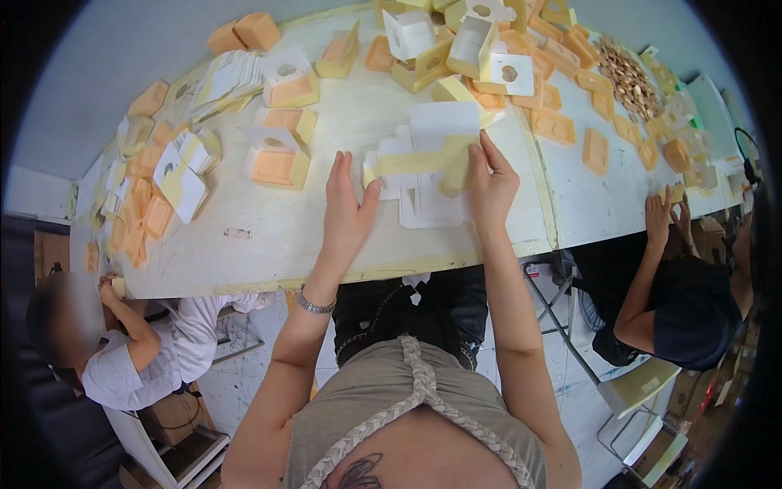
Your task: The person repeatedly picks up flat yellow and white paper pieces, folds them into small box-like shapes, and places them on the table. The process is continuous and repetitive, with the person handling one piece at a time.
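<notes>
A flattened carton blank (419,163), white with pale yellow panels and several flaps, lies in front of me on the worktable (285,232). My right hand (493,186) holds its right edge, thumb on the yellow panel. On the other side my left hand (349,208) is upright with straight fingers and the thumb apart, beside the blank's left end. It grips nothing; whether the thumb touches a flap I cannot tell. Left of that hand, an open yellow carton (278,167) holds an orange moulded tray.
Folded cartons (476,49) and orange trays (554,126) pile up at the back. Beyond them on the right is a heap of small copper-coloured pieces (629,77). A stack of flat blanks (226,81) lies back left. Seated people work at left (122,359) and right (692,314).
</notes>
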Available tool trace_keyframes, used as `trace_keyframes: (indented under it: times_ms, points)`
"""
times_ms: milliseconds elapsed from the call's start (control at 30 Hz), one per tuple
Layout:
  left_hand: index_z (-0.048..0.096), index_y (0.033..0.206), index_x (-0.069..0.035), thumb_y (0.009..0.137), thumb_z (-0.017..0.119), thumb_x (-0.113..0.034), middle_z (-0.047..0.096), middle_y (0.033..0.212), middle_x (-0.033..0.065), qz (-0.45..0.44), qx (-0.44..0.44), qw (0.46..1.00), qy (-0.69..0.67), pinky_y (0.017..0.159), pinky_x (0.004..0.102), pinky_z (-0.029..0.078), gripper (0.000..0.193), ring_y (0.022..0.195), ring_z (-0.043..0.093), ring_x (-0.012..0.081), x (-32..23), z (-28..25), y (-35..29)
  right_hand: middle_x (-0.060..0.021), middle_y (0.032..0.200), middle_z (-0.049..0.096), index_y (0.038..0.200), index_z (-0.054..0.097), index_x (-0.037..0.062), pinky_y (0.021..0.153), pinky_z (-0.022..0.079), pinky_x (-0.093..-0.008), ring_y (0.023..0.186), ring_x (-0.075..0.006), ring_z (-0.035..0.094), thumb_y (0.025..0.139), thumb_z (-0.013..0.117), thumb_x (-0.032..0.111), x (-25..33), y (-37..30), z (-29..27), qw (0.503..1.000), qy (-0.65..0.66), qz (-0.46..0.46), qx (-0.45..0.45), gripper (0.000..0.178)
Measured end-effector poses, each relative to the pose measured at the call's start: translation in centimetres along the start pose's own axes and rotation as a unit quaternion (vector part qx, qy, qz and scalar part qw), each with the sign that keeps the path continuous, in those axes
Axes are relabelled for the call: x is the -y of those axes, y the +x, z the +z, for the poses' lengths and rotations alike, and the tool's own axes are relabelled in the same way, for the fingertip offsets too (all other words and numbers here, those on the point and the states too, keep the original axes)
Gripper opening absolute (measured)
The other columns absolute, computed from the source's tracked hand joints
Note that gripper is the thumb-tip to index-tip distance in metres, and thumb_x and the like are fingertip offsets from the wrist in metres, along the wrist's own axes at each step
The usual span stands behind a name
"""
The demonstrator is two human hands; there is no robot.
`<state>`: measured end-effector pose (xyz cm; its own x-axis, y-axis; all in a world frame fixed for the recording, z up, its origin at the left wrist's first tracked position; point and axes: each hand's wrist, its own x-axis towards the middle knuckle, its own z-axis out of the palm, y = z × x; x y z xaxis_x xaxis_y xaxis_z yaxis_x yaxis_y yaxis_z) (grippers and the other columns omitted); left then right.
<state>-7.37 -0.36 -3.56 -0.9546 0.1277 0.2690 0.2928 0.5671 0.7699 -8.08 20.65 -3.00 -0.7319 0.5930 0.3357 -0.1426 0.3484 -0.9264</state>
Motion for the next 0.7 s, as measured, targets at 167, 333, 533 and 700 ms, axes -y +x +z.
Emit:
trace_keyframes:
  times_ms: [167,333,533,700]
  points:
    - [0.025,0.136,0.008,0.090,0.053,-0.024,0.028,0.140,0.0269,0.006,0.039,0.999,0.010,0.109,0.0394,0.022,0.062,0.133,0.024,0.0360,1.1,0.6,1.0,-0.0110,0.105,0.066,0.106,0.065,0.0001,0.085,0.047,-0.0254,0.093,-0.0138,0.062,0.083,0.063,0.005,-1.2,-0.6,1.2,0.993,0.101,0.061,0.001,0.024]
    - [0.025,0.136,0.009,0.091,0.052,-0.030,0.028,0.140,0.0279,0.007,0.070,0.988,0.135,0.109,0.0400,0.022,0.065,0.132,0.025,0.0385,2.1,1.7,0.5,-0.0095,0.102,0.066,0.105,0.063,-0.0032,0.084,0.046,-0.0247,0.091,-0.0119,0.062,0.085,0.060,0.005,0.2,-0.6,1.5,0.993,0.096,0.052,0.050,0.022]
    - [0.023,0.140,0.002,0.091,0.053,-0.025,0.030,0.142,0.0190,-0.129,0.125,0.855,-0.486,0.108,0.0355,0.022,0.064,0.132,0.026,0.0256,-3.0,-2.6,-0.2,-0.0078,0.106,0.061,0.122,0.047,-0.0042,0.087,0.044,-0.0253,0.096,-0.0136,0.057,0.087,0.056,0.005,3.4,-0.9,-0.6,0.879,0.332,0.271,0.207,0.038]
    - [-0.001,0.144,-0.003,0.087,0.058,-0.024,0.014,0.149,0.0165,0.001,0.275,0.858,-0.435,0.109,0.0370,0.018,0.085,0.136,0.018,0.0240,-7.0,-4.5,-3.2,-0.0125,0.122,0.049,0.134,0.028,-0.0028,0.093,0.041,-0.0300,0.112,-0.0186,0.049,0.080,0.063,0.009,6.3,-4.7,-1.0,0.930,0.216,0.152,0.254,0.066]
